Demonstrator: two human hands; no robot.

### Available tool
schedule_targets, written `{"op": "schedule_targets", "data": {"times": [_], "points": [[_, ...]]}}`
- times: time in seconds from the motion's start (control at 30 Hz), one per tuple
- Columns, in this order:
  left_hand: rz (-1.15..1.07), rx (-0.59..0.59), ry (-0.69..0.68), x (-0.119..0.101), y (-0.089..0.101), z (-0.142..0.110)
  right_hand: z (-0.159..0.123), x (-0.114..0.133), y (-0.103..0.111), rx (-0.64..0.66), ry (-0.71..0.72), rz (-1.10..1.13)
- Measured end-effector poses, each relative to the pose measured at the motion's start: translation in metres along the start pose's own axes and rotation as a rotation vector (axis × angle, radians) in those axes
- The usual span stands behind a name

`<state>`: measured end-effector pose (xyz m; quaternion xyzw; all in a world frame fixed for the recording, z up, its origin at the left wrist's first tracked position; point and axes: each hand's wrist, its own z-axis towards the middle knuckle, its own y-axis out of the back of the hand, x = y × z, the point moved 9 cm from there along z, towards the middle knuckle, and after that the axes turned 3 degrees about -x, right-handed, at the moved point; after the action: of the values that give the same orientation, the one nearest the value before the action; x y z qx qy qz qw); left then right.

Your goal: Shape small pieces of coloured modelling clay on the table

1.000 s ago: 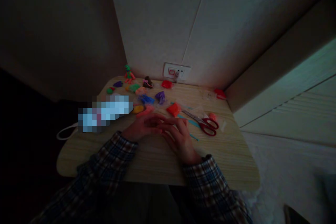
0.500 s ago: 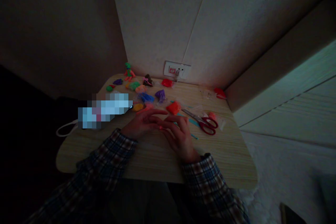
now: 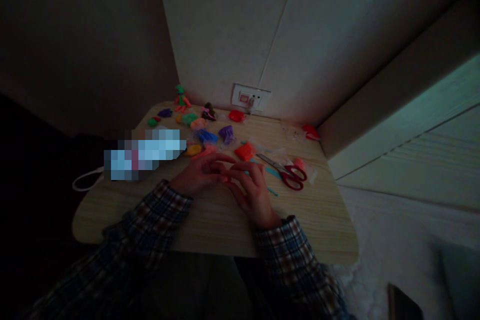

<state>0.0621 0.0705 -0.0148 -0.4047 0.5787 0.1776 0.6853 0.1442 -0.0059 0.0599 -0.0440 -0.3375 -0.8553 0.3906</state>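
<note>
Head view: left hand point(image 3: 197, 172) loosely curled, right hand point(image 3: 255, 192) bent inward, fingertips meeting at an apparent small reddish bit point(image 3: 225, 179); cannot tell whether either grip closes on it. Light, even fingertip pressure advisable. Scissors point(image 3: 288, 174) beyond, on bench point(image 3: 213, 230).

Dim light is falling on a wood-grain bench point(image 3: 217, 230); a wall point(image 3: 225, 25) is rising behind its far edge, pale floor point(image 3: 378, 225) lying beyond its right edge.
</note>
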Motion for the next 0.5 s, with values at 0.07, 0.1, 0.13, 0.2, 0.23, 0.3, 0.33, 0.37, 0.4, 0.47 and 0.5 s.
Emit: {"op": "schedule_targets", "data": {"times": [0.07, 0.1, 0.13, 0.2, 0.23, 0.3, 0.33, 0.37, 0.4, 0.47, 0.5], "points": [[0.0, 0.001, 0.006, 0.001, 0.0001, -0.0002, 0.0, 0.0003, 0.0001, -0.003, 0.004, -0.01], [0.001, 0.006, 0.006, 0.0013, -0.0001, -0.0002, 0.0, 0.0008, 0.0003, -0.006, 0.009, -0.017], [0.001, 0.012, 0.006, 0.0014, -0.0005, -0.0002, 0.0001, 0.0013, 0.0004, -0.009, 0.013, -0.025], [0.004, 0.024, 0.0, 0.0007, -0.0011, -0.0002, 0.0002, 0.0019, 0.0005, -0.014, 0.014, -0.033], [0.006, 0.029, -0.004, 0.0, -0.0016, -0.0003, 0.0003, 0.0022, 0.0007, -0.018, 0.014, -0.03], [0.013, 0.04, -0.001, -0.0011, -0.0034, -0.0008, 0.0004, 0.0027, 0.0014, -0.027, 0.014, -0.015], [0.017, 0.046, 0.004, -0.0016, -0.0046, -0.0012, 0.0004, 0.0032, 0.0017, -0.029, 0.017, -0.007], [0.02, 0.049, 0.007, -0.0022, -0.0056, -0.0015, 0.0004, 0.0036, 0.0018, -0.03, 0.02, -0.002], [0.02, 0.048, 0.009, -0.0028, -0.0063, -0.0017, 0.0003, 0.0037, 0.0019, -0.03, 0.019, -0.001], [0.01, 0.036, 0.01, -0.0036, -0.0063, -0.0018, 0.0001, 0.0032, 0.0016, -0.028, 0.013, 0.0], [0.0, 0.027, 0.008, -0.0039, -0.0056, -0.0017, 0.0, 0.0025, 0.0015, -0.027, 0.007, 0.001]]}}
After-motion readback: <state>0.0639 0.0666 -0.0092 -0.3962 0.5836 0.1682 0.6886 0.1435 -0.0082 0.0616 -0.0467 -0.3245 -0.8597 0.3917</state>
